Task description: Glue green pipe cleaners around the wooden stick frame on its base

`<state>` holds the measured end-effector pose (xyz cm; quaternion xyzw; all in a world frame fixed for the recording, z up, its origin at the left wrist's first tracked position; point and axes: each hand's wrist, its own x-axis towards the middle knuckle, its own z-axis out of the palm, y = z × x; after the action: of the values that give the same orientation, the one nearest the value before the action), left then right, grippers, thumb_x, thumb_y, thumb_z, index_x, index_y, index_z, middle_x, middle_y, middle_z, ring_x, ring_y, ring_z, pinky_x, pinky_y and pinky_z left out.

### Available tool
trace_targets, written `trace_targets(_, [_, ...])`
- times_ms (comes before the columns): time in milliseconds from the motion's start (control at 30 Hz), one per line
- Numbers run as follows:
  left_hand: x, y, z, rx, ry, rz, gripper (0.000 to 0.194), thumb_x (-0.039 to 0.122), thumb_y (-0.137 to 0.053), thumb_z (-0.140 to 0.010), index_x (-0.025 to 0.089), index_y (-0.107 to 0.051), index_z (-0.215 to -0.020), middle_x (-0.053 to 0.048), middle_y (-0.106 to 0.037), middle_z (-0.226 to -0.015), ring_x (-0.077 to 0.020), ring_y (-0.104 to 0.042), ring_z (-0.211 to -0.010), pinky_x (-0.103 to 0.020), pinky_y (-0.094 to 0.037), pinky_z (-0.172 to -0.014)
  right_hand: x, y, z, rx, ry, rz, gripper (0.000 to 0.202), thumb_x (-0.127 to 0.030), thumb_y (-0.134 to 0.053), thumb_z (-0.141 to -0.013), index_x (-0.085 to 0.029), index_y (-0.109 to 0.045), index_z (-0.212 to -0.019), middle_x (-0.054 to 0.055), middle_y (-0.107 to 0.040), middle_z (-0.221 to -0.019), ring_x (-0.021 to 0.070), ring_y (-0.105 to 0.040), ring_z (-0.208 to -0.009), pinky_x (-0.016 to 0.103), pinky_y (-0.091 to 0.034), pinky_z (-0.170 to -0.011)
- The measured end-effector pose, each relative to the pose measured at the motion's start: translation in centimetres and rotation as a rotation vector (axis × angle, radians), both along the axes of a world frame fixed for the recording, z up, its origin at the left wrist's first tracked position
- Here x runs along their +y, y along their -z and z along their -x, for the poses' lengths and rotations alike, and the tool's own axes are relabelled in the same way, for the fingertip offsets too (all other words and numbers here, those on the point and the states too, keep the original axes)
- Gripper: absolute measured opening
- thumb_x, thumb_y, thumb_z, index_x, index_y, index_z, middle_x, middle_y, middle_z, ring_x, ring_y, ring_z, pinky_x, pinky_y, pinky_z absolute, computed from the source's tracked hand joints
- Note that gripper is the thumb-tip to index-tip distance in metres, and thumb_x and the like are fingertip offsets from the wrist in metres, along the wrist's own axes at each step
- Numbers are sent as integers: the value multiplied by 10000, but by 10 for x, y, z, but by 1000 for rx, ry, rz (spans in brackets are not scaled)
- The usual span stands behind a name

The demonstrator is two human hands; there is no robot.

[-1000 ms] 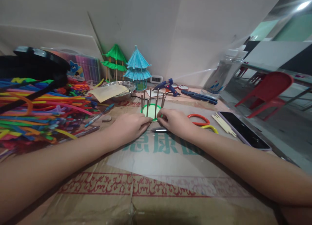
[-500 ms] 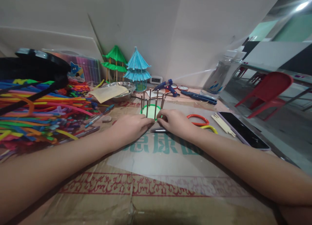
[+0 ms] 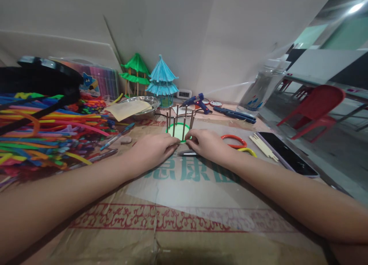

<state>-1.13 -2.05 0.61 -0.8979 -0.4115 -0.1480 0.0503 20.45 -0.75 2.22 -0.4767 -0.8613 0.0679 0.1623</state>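
Note:
A round pale-green base (image 3: 178,131) with a bright green fuzzy rim sits on the cardboard, and several thin brown sticks (image 3: 174,126) stand upright around its edge. My left hand (image 3: 156,146) is closed at the near left of the rim, its thumb and fingers pressed together. At the near right, my right hand (image 3: 205,142) pinches the rim between thumb and forefinger. The fingertips partly hide what is gripped. Scissors with red and yellow handles (image 3: 234,141) lie by my right hand, their blades partly under it.
Colourful pipe cleaners (image 3: 51,131) are heaped at left. Behind stand a green pavilion model (image 3: 135,73), a blue one (image 3: 161,79), a metal bowl (image 3: 152,104) and a blue glue gun (image 3: 197,101). Cream sticks (image 3: 263,146), a phone (image 3: 287,152) and a bottle (image 3: 258,89) are at right.
My left fingertips have drawn slightly left, away from my right fingertips, along the near rim. My right hand and the base have hardly moved.

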Motion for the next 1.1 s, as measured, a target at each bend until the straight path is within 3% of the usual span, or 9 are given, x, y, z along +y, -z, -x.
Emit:
trace_targets(200, [-1,0,1,-5,-10,12,263,314,-482,-977,236,-690,-1117,-67,-743,-1020,-256,-695,-893,-337,-484,-695,-5,-5,-5,-32,-26,-53,111,-229,-615,-903,-191,-711,-943,34,-708,-791,155,-573,-694,254,-330,-621])
trace_targets(367, [0,3,3,-19,9,-34,256,309,-487,-978,234,-701,-1097,-60,-737,-1002,-233,-690,-877,-323,-479,-697,0,-11,-23,92,70,-76,155,-308,-612,-903,-173,-668,-854,30,-681,-750,151,-558,-661,263,-358,-606])
trace_targets(567, [1,4,3,-24,23,-57,261,314,-485,-983,241,-710,-1093,-53,-735,-1010,-223,-685,-869,-315,-468,-686,14,-8,-22,317,15,154,263,-258,-591,-885,-143,-712,-1089,13,-693,-741,132,-593,-641,246,-425,-606])
trace_targets(733, [1,4,2,-9,17,-86,260,314,-486,-984,238,-717,-1076,-56,-735,-971,-222,-685,-838,-309,-459,-663,11,-8,-14,383,59,291,217,-235,-562,-879,-142,-744,-955,3,-686,-676,123,-579,-575,244,-426,-569])
trace_targets(867, [3,5,4,3,32,-89,252,315,-507,-975,235,-723,-1078,-57,-727,-934,-218,-683,-822,-302,-455,-652,-1,-7,-15,364,65,250,171,-260,-610,-865,-176,-759,-873,9,-725,-718,140,-632,-615,253,-457,-596])
trace_targets(1100, [9,7,8,-145,38,-68,200,294,-563,-947,206,-723,-1029,-52,-744,-987,-230,-686,-892,-319,-488,-748,-13,-8,-10,236,-3,132,203,-256,-585,-909,-202,-779,-941,30,-763,-791,172,-674,-697,283,-460,-647])
